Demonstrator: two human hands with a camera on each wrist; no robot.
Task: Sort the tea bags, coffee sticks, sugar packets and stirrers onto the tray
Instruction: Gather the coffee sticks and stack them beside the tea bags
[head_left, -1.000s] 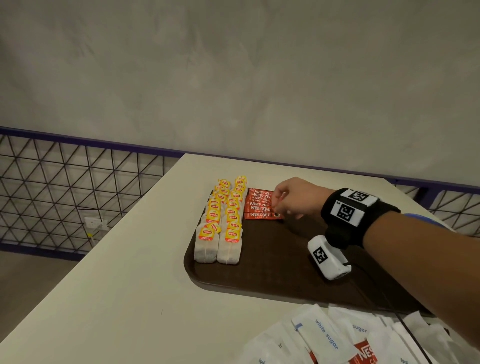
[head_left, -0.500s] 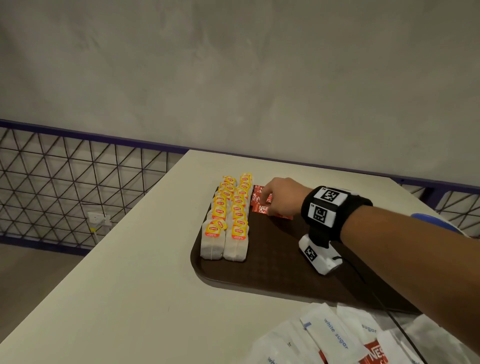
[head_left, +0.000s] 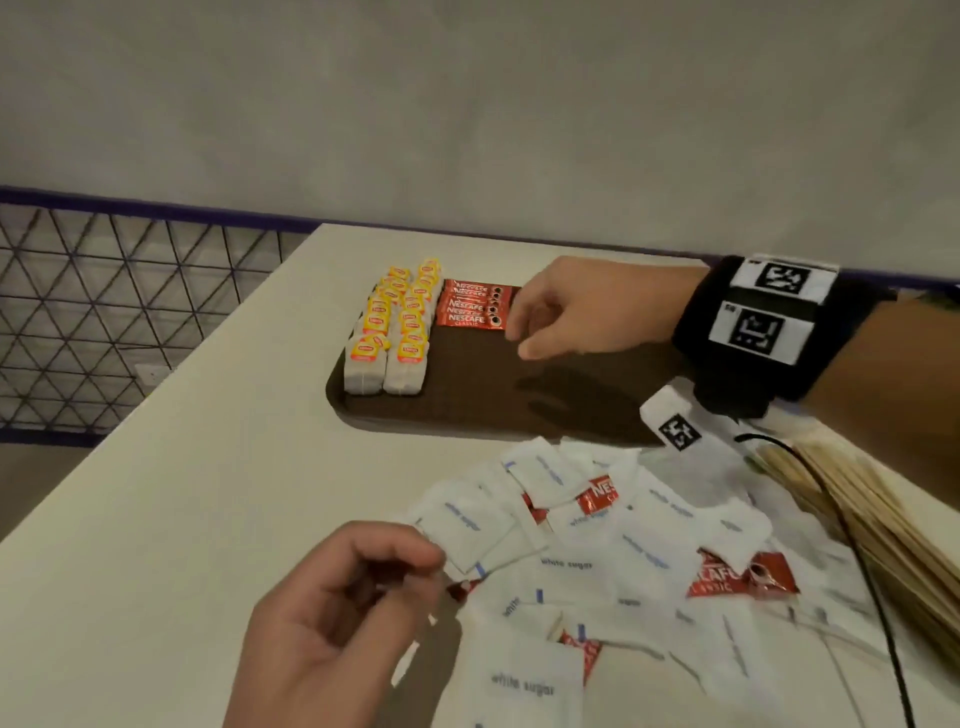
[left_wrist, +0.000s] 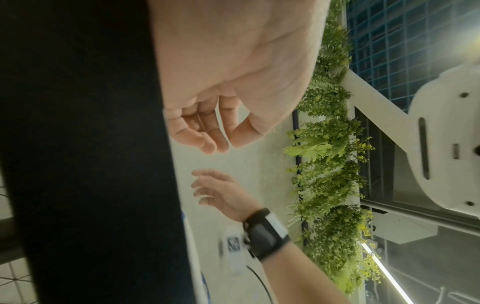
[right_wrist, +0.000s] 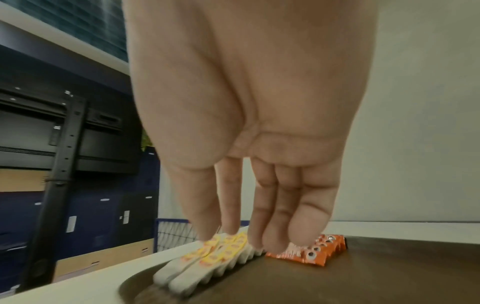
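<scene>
On the tray (head_left: 467, 410), coffee sticks (head_left: 471, 310) lie crosswise; both hands relaxed, empty.

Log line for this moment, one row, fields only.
left hand: empty, by sugar packets | right hand: empty, over tray | tea bags, coffee sticks: on tray | stirrers: on table

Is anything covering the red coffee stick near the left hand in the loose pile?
Yes. White sugar packets lie over that coffee stick; only a red corner shows beside the left hand.
</scene>
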